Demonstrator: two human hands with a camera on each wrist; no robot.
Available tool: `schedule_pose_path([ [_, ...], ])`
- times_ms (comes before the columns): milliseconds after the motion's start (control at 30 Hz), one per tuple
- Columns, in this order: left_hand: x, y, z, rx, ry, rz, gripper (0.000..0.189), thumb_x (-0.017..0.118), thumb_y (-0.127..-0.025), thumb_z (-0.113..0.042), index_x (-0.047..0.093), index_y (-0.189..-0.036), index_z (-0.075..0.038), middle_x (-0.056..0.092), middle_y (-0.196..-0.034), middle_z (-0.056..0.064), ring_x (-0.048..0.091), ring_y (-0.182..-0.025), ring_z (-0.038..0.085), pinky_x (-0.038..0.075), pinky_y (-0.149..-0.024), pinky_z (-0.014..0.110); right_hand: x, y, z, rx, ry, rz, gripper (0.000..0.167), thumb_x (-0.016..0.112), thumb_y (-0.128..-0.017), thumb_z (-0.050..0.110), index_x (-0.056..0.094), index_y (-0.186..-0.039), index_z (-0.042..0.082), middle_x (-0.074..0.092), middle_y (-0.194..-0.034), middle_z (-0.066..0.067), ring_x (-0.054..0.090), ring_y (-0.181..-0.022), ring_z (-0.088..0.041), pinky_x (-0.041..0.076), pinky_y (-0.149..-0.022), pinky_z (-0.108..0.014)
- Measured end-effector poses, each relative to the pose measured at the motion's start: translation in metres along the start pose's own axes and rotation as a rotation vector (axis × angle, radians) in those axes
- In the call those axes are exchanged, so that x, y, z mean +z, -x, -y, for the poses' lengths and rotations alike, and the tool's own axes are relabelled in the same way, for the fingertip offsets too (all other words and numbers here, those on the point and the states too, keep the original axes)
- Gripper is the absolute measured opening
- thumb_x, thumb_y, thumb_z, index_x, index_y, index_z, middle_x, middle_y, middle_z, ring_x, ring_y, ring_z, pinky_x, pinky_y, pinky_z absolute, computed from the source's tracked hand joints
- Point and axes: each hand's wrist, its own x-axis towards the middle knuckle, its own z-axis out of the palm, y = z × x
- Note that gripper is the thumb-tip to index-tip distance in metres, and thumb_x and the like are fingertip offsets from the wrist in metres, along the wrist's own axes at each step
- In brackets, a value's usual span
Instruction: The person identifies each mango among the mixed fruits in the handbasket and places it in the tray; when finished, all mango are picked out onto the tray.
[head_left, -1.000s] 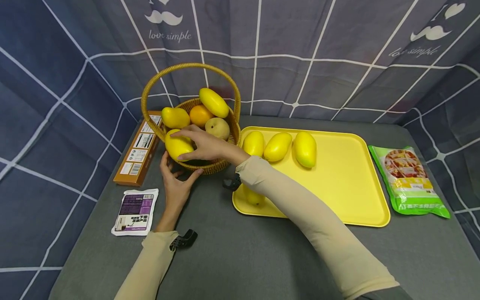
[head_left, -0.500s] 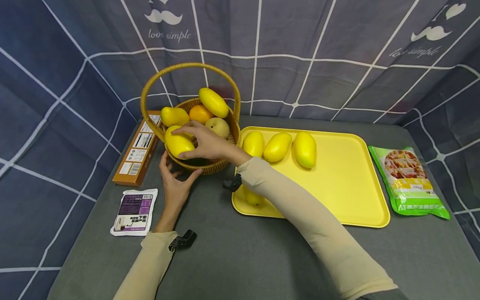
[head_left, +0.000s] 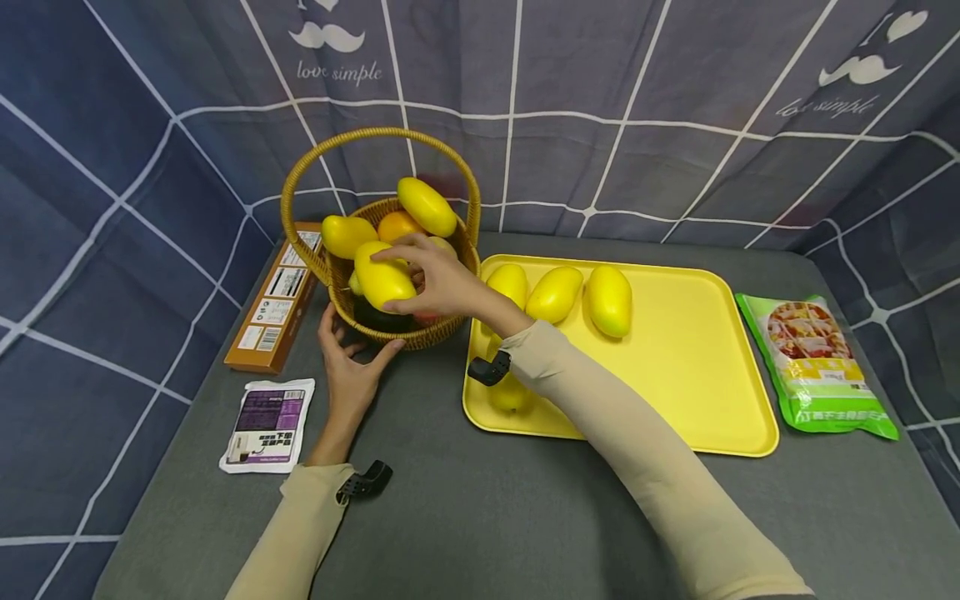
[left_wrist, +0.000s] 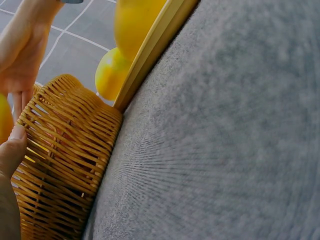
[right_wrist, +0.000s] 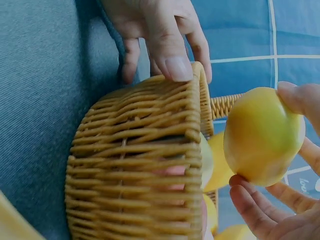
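Note:
In the head view my right hand (head_left: 442, 279) grips a yellow mango (head_left: 384, 277) above the wicker basket (head_left: 420, 336). The right wrist view shows the thumb above that mango (right_wrist: 264, 136) and fingertips beneath it. My left hand (head_left: 350, 367) rests against the basket's near left side, its thumb touching the rim and its fingers spread. In the basket lie a yellow fruit (head_left: 348, 237), an orange (head_left: 397, 226), a longer yellow mango (head_left: 426, 207) and a dark green fruit (head_left: 369, 317); the pale round fruit is mostly hidden by my right hand.
Right of the basket, a yellow tray (head_left: 675, 367) bears several mangoes (head_left: 609, 302), partly behind my right forearm. A green food packet (head_left: 821, 362) lies beyond it. An orange-brown box (head_left: 273, 308) and purple-white pouch (head_left: 268, 427) lie at left. The basket's handle (head_left: 382, 133) arches overhead.
My right hand has lifted the mango from the basket's left side and moved it right, exposing fruit underneath. My left hand stays at the basket.

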Motion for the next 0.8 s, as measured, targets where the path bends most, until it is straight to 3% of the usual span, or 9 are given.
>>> schedule_pose_path([
  [167, 0.001, 0.001, 0.001, -0.003, -0.004, 0.003, 0.098, 0.079, -0.079, -0.002, 0.015, -0.153, 0.001, 0.020, -0.153, 0.026, 0.033, -0.133, 0.039, 0.037, -0.096, 0.055, -0.006, 0.017, -0.005, 0.012, -0.028, -0.048, 0.063, 0.081, -0.080, 0.033, 0.057, -0.137, 0.020, 0.040, -0.142, -0.010, 0.059, -0.106, -0.019, 0.054, -0.091, -0.037],
  [333, 0.002, 0.000, 0.004, 0.028, 0.019, 0.009, 0.098, 0.079, -0.078, 0.000, 0.016, -0.153, 0.002, 0.022, -0.153, 0.027, 0.036, -0.132, 0.044, 0.038, -0.092, 0.051, -0.014, 0.031, -0.009, 0.030, -0.039, -0.071, 0.063, 0.081, -0.080, 0.036, 0.058, -0.136, 0.022, 0.039, -0.145, -0.008, 0.060, -0.104, -0.018, 0.054, -0.091, -0.033],
  [500, 0.002, 0.001, 0.005, 0.034, 0.023, 0.012, 0.098, 0.079, -0.078, 0.000, 0.016, -0.153, 0.002, 0.022, -0.153, 0.027, 0.037, -0.132, 0.044, 0.038, -0.091, 0.049, -0.020, 0.044, -0.013, 0.018, -0.034, -0.096, 0.063, 0.081, -0.079, 0.032, 0.057, -0.137, 0.020, 0.040, -0.144, -0.008, 0.058, -0.109, -0.018, 0.053, -0.092, -0.032],
  [800, 0.000, 0.001, 0.004, 0.041, 0.022, -0.005, 0.098, 0.079, -0.078, 0.001, 0.016, -0.152, 0.003, 0.021, -0.154, 0.027, 0.036, -0.133, 0.044, 0.038, -0.090, 0.049, -0.029, 0.070, -0.018, 0.020, -0.040, -0.158, 0.063, 0.082, -0.078, 0.031, 0.058, -0.135, 0.020, 0.043, -0.138, -0.007, 0.057, -0.104, -0.019, 0.053, -0.091, -0.029],
])
